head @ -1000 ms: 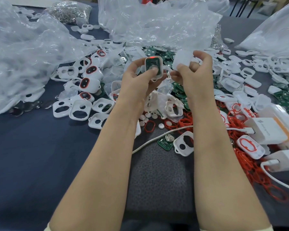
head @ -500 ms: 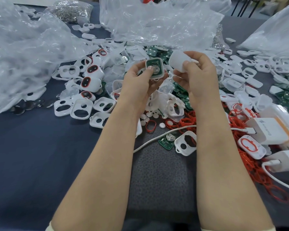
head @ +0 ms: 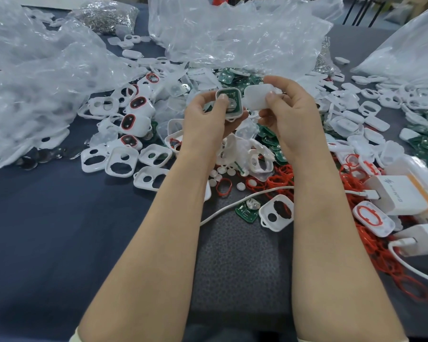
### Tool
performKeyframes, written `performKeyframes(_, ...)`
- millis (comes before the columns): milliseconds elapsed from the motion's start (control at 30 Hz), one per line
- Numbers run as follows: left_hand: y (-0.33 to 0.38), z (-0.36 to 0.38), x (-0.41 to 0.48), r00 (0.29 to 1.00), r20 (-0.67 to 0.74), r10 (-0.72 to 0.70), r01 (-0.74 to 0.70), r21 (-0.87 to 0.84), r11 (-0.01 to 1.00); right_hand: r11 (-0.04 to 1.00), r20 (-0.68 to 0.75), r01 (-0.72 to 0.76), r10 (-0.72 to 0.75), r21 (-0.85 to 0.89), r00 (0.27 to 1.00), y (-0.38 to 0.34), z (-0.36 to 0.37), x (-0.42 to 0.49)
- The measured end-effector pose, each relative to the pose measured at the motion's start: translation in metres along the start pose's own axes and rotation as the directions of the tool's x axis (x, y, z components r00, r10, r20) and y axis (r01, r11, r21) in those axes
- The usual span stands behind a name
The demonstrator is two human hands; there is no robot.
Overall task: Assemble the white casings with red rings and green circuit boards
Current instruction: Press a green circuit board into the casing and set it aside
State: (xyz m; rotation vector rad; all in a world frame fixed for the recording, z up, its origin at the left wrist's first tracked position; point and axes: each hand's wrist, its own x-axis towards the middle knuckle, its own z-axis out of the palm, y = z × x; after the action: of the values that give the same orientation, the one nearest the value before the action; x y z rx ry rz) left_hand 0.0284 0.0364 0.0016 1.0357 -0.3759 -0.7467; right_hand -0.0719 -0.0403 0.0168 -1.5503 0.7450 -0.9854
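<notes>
Casing (head: 230, 116): white shell with a green board (head: 233, 95) seated in it, open face toward the camera, held up over the middle of the parts pile.
Left hand (head: 208, 119): fingers curled under and round the casing's left side, thumb pressed on the board's face.
Cover (head: 257, 97): plain white lid just right of the casing; the two edges look close to meeting, but contact is hard to judge.
Right hand (head: 289, 112): pinches the cover, thumb on its near face, fingers behind it.
Open room: bare dark cloth (head: 47, 230) fills the near left, and a grey mat (head: 242, 255) lies between the forearms.
Far and left edges: crumpled plastic bags (head: 232, 38) wall off both sides; loose casings (head: 119, 161) line the pile's left border.
Right edge: red rings (head: 279, 178) spread toward a charger box (head: 400, 196); a white cable (head: 232, 209) runs from it onto the mat.
On the mat: spare board (head: 248, 209) just beside an empty casing (head: 277, 215).
Hidden: the thumb covers part of the held board; both forearms screen parts of the pile and a stretch of the cable; green boards (head: 235, 77) run under the far bag.
Cut off: a white plug (head: 425, 238) and the bag at far right leave the picture.
</notes>
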Motion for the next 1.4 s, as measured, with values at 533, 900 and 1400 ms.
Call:
performKeyframes(533,-0.0005,0.0003,-0.0013,0.997,-0.05,0.065,-0.058,0.125,0.99,0.999,0.002,-0.004,0.004,0.036,1.0,0.0002,-0.0001,0.0003)
performKeyframes(900,-0.0015,0.0018,-0.0049,0.999,0.034,0.04,-0.045,0.164,0.985,0.997,0.134,0.073,-0.068,-0.03,0.989,-0.0017,-0.0009,-0.004)
performKeyframes(1400,0.0008,0.0051,-0.0086,0.992,0.112,-0.059,0.031,0.238,0.971,0.959,0.12,0.16,-0.134,-0.236,0.984,0.0031,0.0027,-0.0026)
